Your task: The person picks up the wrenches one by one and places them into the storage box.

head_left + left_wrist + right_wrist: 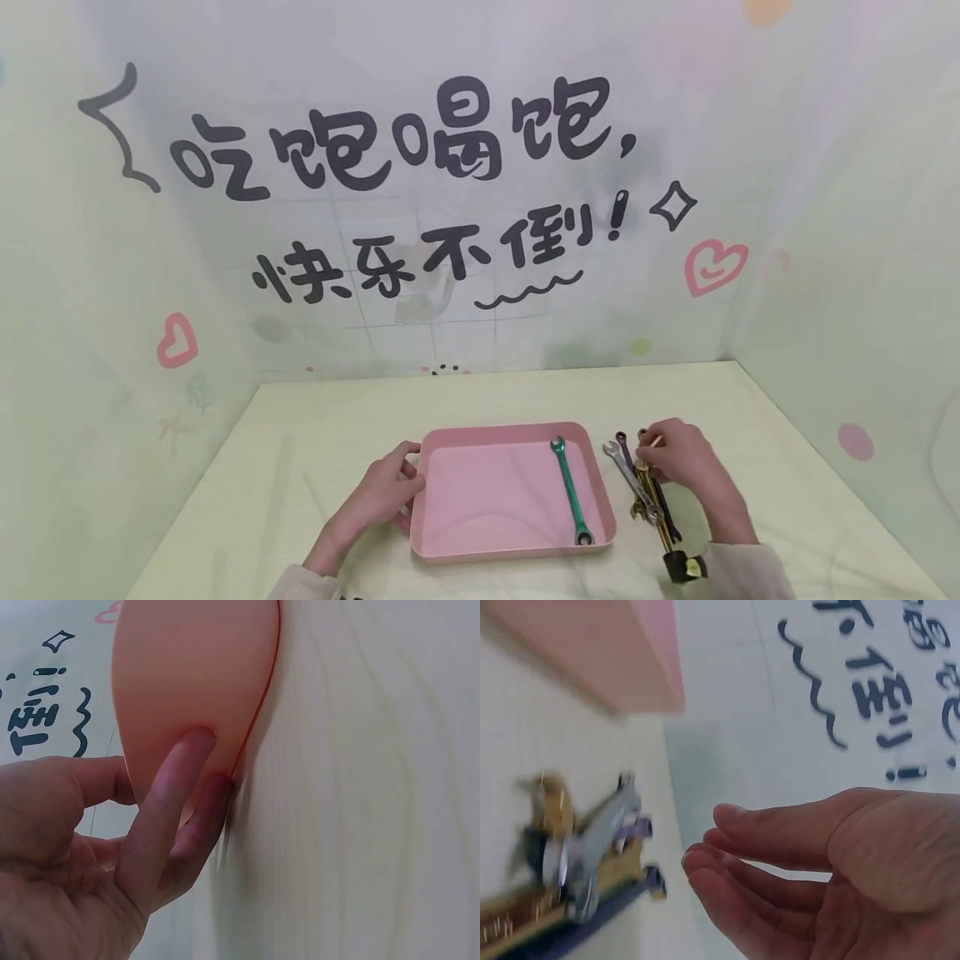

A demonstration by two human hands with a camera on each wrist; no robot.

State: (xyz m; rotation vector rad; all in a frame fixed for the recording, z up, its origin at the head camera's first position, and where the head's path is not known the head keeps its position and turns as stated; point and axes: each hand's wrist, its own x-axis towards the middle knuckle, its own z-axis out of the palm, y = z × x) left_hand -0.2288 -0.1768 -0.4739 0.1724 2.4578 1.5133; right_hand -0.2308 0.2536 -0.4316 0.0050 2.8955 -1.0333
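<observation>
A shallow pink tray (480, 500) lies on the table, and a green combination wrench (570, 492) rests along its right side. At the tray's left wall is my left hand (384, 490); in the left wrist view its fingers press the outer wall while another digit reaches round the rim. My right hand (684, 457) hovers over a loose pile of wrenches to the tray's right. Its thumb and fingers are loosely bent and hold nothing in the right wrist view. A silver wrench (628, 469) lies across gold, purple and dark ones, partly hidden by the hand.
The pale wooden table (322, 408) meets a white wall (450, 342) at the back, printed with large dark lettering and hearts. More wall stands close on the left and right. A small black object (678, 567) sits beside the right sleeve.
</observation>
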